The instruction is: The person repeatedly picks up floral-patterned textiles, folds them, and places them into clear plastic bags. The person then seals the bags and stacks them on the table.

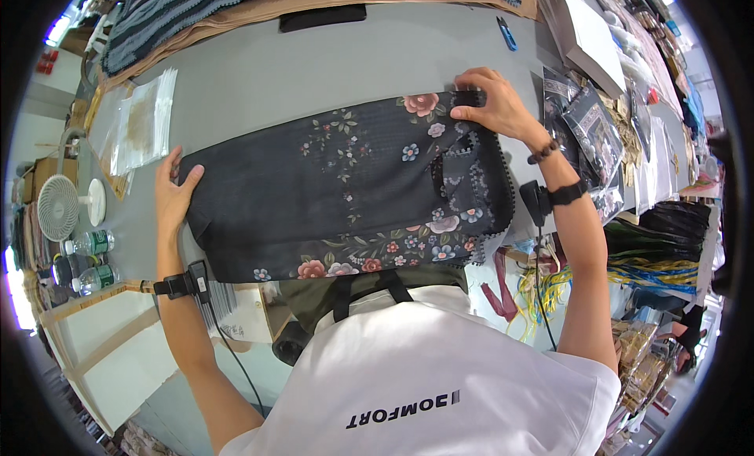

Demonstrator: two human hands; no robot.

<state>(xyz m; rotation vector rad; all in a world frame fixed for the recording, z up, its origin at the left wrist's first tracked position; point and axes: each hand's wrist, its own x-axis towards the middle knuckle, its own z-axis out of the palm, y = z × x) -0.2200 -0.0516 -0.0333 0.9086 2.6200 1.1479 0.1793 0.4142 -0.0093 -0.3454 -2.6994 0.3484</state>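
Note:
A black folded cloth (267, 189) printed with red, pink and blue flowers lies spread across the grey table in front of me. A scalloped, lace-like trim edges its right end, and its near edge hangs over the table's front. My left hand (173, 190) holds the left end, thumb on top and fingers along the edge. At the far right corner, my right hand (496, 106) grips the cloth between its thumb and curled fingers. The undersides of the fingers are hidden on both hands.
Clear plastic bags (145, 122) lie at the left, near a small white fan (60, 207) and water bottles (96, 277). At the back are stacked dark cloths (236, 16), a black phone-like slab (323, 18) and blue thread snips (506, 34). Packaged pieces (593, 134) crowd the right.

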